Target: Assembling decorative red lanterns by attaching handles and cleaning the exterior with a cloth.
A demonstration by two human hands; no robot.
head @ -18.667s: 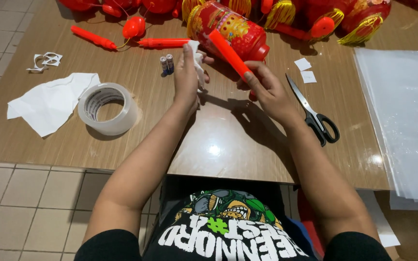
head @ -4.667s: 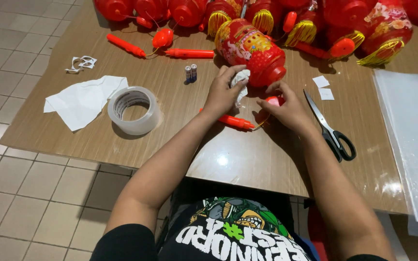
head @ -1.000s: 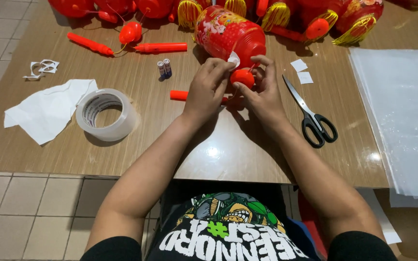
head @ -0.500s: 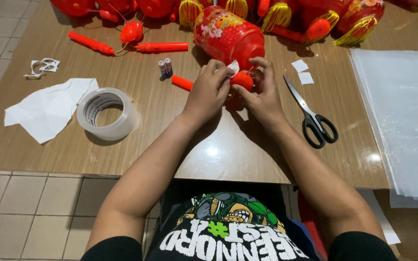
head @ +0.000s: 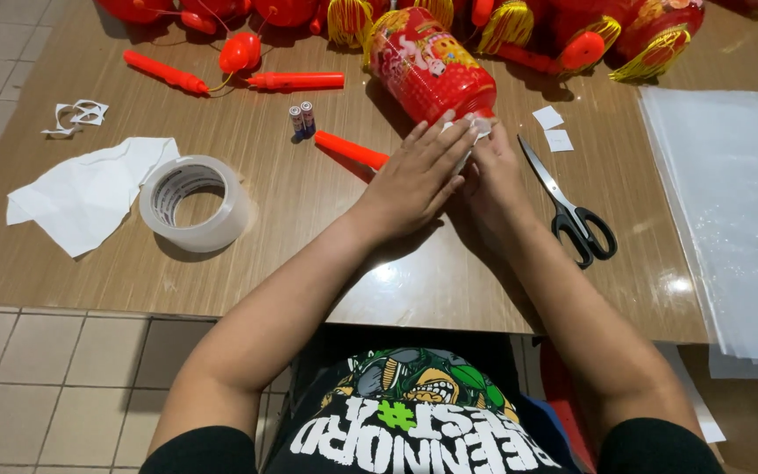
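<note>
A red paper lantern [head: 427, 70] with gold print lies on its side on the wooden table [head: 309, 237]. My left hand [head: 414, 180] lies flat with fingers stretched over the lantern's near end, pressing a small white piece against it. My right hand [head: 495, 175] is cupped beside it at the same end, partly hidden by the left. A red stick handle [head: 350, 149] runs under my left hand toward the lantern.
Black-handled scissors [head: 572, 206] lie right of my hands. A clear tape roll [head: 193, 202], white backing paper [head: 89, 193] and two small batteries [head: 301, 118] lie left. More red lanterns and handles [head: 296, 81] line the far edge. Clear plastic sheets [head: 734, 211] cover the right.
My left hand has flattened and spread over the lantern's end, hiding the red cap that showed between my fingers. The stick handle has shifted slightly right.
</note>
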